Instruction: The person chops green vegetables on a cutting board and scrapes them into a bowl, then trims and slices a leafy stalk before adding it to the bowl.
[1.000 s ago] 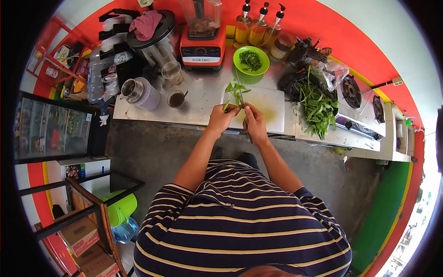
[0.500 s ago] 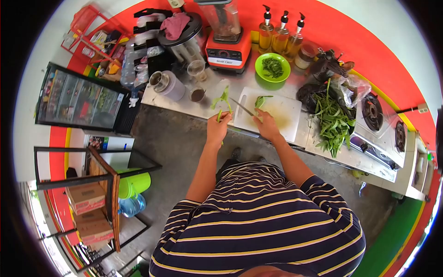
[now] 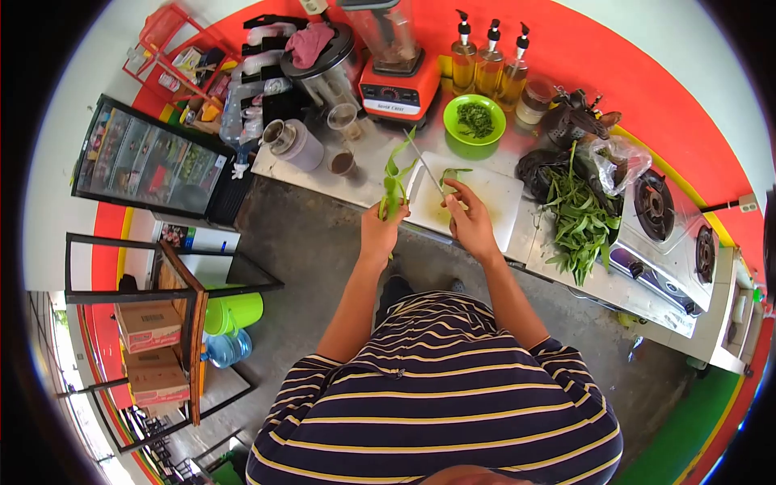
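Closed round a stalk of leafy greens (image 3: 394,184), my left hand (image 3: 383,228) is just left of the cutting board (image 3: 491,212). The stalk stands up from my fingers, its leaves fanning out above them. My right hand (image 3: 469,217) grips a knife (image 3: 423,158) over the board, its blade slanting up and to the left, near the greens but apart from my left hand. Some cut leaves (image 3: 455,173) lie on the white board behind the knife. A green bowl (image 3: 472,149) behind the board holds chopped greens (image 3: 475,120).
A pile of long-leaved greens (image 3: 584,218) lies right of the board, beside a gas stove (image 3: 671,242). Along the wall stand a red blender (image 3: 398,90) and pump bottles (image 3: 489,65). Left on the counter are a cup of dark liquid (image 3: 343,164) and a grey canister (image 3: 297,145).
The stalk in my left hand now stands more upright, its leaves nearer the knife. My right hand has turned, and the blade has lifted to a steeper angle.
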`<state>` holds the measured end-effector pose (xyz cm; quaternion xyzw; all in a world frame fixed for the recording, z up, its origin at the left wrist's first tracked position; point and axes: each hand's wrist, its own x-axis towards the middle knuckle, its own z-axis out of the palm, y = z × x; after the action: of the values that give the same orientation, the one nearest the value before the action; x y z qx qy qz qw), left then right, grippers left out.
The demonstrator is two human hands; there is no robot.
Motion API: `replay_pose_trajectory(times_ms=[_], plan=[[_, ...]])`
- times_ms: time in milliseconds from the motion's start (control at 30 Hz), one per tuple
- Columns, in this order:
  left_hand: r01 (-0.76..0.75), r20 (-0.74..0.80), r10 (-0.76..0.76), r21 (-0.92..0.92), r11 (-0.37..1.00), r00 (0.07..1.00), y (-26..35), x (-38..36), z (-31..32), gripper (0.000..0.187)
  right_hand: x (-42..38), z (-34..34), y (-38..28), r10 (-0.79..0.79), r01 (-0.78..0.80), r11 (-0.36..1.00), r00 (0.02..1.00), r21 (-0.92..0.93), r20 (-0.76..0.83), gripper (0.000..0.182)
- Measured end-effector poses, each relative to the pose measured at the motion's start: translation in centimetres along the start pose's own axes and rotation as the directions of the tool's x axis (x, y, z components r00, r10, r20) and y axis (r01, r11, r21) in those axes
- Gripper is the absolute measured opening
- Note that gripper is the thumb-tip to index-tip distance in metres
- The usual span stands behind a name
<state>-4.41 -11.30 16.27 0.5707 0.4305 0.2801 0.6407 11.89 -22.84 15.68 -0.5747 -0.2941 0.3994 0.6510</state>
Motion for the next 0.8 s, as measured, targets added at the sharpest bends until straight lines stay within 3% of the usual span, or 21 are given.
replay_pose_trajectory(times_ms=[67, 167, 233, 367, 500, 667, 800], plan=[[-0.008, 0.04, 0.007, 0.03, 1.0, 0.999, 0.9, 0.2, 0.6, 0.019, -0.3, 0.3, -0.9, -0.029, 0.029, 0.998, 1.0, 0.058, 0.002, 0.038], [0.043, 0.047, -0.039, -0.075, 0.996, 0.998, 2.1, 1.3, 1.4, 0.023, -0.2, -0.1, -2.0, -0.122, 0.129, 0.982, 0.991, 0.137, -0.061, 0.037], [0.005, 0.013, -0.003, -0.1, 0.995, 1.0, 2.7, 1.7, 1.3, 0.023, -0.5, -0.3, -2.9, -0.216, 0.264, 0.932, 0.954, 0.247, -0.208, 0.036], [-0.027, 0.035, 0.032, -0.145, 0.989, 0.999, 4.2, 2.2, 0.7, 0.023, -1.0, -0.3, -4.5, -0.304, 0.339, 0.925, 0.932, 0.174, -0.199, 0.038], [-0.037, 0.066, 0.049, -0.171, 0.985, 0.997, 5.3, 3.0, 0.7, 0.025, -1.0, 0.9, -5.8, -0.242, 0.246, 0.966, 0.969, 0.075, -0.057, 0.041], [-0.005, 0.192, 0.054, -0.25, 0.968, 0.98, 5.5, 4.1, 1.2, 0.028, 0.5, 3.4, -4.8, -0.224, 0.222, 0.974, 0.971, -0.041, -0.084, 0.042], [0.004, 0.262, 0.086, -0.325, 0.946, 0.961, 5.4, 4.9, 1.3, 0.029, 1.9, 4.8, -4.1, -0.173, 0.185, 0.981, 0.97, 0.057, -0.173, 0.043]])
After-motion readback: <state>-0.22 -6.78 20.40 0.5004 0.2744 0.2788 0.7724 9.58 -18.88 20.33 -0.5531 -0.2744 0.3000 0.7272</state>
